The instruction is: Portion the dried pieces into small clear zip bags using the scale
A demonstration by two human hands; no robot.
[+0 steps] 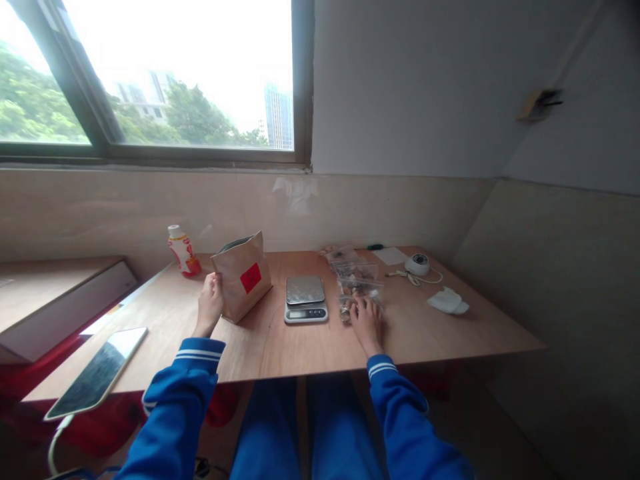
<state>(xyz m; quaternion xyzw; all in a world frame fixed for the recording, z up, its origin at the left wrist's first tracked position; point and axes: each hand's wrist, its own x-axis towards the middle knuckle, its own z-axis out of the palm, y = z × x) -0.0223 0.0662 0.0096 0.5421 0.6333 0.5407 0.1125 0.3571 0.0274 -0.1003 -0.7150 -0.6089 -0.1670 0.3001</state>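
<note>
At the left edge of an upright brown paper pouch (240, 300) with a red label, my left hand (211, 300) is closed, thumb in front. The pouch stands on the table with its dark-lined top gaping. My right hand (367, 323) rests with curled fingers on the nearest clear zip bag (345, 312), which holds brownish lumps; it grips that bag, though the palm hides part of it. More clear zip bags (357, 272) with similar contents lie in a row behind it. Between my hands sits a kitchen scale (305, 293) with a bare metal plate.
A red-and-white bottle (183, 252) stands at the back left. The phone (100, 373) lies at the front left edge, cable attached. To the right are a white round device (417, 265) with a cord, a crumpled tissue (449, 301) and a paper sheet (391, 256).
</note>
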